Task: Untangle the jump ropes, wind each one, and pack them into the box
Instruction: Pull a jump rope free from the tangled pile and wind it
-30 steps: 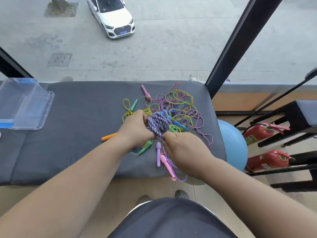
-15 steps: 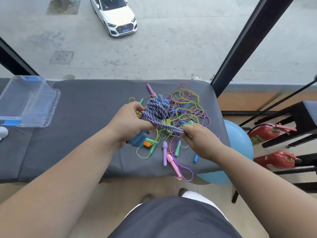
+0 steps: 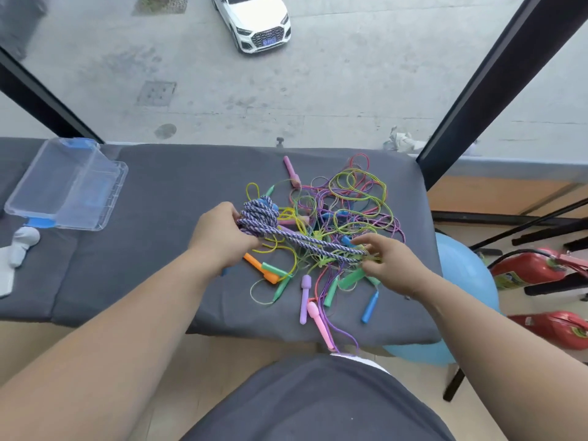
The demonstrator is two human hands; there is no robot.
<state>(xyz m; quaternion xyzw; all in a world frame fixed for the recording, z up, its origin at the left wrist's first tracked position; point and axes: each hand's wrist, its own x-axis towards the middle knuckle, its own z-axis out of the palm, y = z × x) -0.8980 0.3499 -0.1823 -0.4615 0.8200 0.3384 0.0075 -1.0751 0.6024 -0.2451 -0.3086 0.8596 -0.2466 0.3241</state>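
A grey padded bench (image 3: 152, 249) stands against a tall window (a street lies below), with a clear box (image 3: 68, 192) near its left end. The left hand (image 3: 219, 238) grips a wound purple braided rope (image 3: 259, 214). Two of its strands stretch to the right hand (image 3: 393, 267), pinched between thumb and half-spread fingers, above the coloured tangle (image 3: 346, 202).

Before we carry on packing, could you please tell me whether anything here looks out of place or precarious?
Yes: a pink handle hangs over the near edge of the cushion and might slip off. The left hand and right hand hold the braided rope.
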